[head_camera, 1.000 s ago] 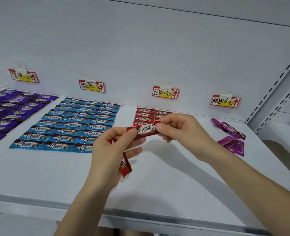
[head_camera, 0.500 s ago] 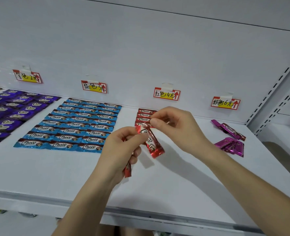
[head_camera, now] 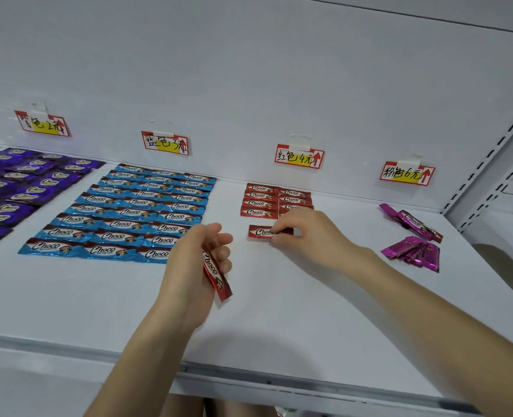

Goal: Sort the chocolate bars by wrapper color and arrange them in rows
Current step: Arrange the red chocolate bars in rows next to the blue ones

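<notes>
a red chocolate bar point(head_camera: 260, 232) lies flat on the white shelf point(head_camera: 279, 311) just in front of the red rows point(head_camera: 277, 200), its right end under the fingertips of the right hand point(head_camera: 303, 233), which pinch or press it down; the view does not show whether it is fully let go. the red rows sit in two columns against the back wall, below the red price tag point(head_camera: 299, 157). the left hand point(head_camera: 195, 266) hovers above the shelf, nearer the front edge, with its fingers curled around at least one more red bar point(head_camera: 216, 275) that hangs tilted downward out of the palm. to the left, the blue bars point(head_camera: 128, 212) lie in tidy rows of three under their own tag point(head_camera: 165, 143), and beyond them the purple bars point(head_camera: 17, 188) fill the far left. to the right, the pink bars point(head_camera: 411, 236) lie in a loose heap under the pink tag point(head_camera: 407, 173).
</notes>
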{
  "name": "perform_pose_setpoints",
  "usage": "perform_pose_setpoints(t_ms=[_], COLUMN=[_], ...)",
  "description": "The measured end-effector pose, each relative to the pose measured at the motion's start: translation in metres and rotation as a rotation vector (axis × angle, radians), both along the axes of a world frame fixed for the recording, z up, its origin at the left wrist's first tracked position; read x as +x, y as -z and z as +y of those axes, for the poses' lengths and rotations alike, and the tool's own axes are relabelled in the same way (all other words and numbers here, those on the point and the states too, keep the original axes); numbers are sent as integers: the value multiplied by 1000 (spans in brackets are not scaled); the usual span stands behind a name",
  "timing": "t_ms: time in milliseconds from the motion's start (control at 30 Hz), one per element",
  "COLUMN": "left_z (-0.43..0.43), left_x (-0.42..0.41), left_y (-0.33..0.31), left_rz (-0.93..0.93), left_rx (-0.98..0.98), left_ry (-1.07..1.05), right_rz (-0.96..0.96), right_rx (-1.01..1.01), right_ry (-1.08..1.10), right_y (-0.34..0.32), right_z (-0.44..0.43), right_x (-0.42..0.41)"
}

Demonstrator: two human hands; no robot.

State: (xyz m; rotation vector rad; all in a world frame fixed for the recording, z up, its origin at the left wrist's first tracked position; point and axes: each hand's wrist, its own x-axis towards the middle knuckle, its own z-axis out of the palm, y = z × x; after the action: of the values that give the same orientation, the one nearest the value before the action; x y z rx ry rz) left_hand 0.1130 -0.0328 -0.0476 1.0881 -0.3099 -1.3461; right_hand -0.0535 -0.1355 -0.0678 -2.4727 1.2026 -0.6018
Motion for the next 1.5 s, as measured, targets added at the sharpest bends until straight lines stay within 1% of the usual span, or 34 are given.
perform_pose_setpoints(t_ms=[67,200,767,933,1067,1100,1133,1167,1233,1267,1300,1333,1433,1500], left_z=[0,-4,-7,-8,-9,-9,-9,-10,-12,-14,-15,-17,-17,-16], left_x=[2,3,5,3,2,1,0,-1,-4,-6,-9,-13,-30,-39], left_y=[0,0,7,7,6,5,4,3,1,-1,-4,-6,-12,-14], left_rz=[1,-28,-9,-8,18,33,47,58,79,97,117,133,138,110], left_rx=[12,28,26,24,20,14,4,-10,-48,-76,-107,-138,-248,-324], left_ry=[-4,-9,-27,-36,-63,-81,-105,-135,-209,-246,-278,-303,-324,-275], right_rz=[56,108,89,82,90,59,-14,-125,-411,-538,-624,-653,-529,-546], right_rx=[6,-80,-92,-124,-101,-85,-69,-47,40,108,190,283,521,558], right_ry=[-45,-79,-48,-46,-13,16,58,120,218,234,224,197,87,43], right_y=[8,16,19,23,23,19,15,9,-7,-15,-23,-30,-36,-35], right_z=[-8,-20,-38,-42,-38,-34,-29,-24,-8,1,12,25,62,76], right_x=[3,8,26,26,24,23,22,20,17,15,14,13,15,17])
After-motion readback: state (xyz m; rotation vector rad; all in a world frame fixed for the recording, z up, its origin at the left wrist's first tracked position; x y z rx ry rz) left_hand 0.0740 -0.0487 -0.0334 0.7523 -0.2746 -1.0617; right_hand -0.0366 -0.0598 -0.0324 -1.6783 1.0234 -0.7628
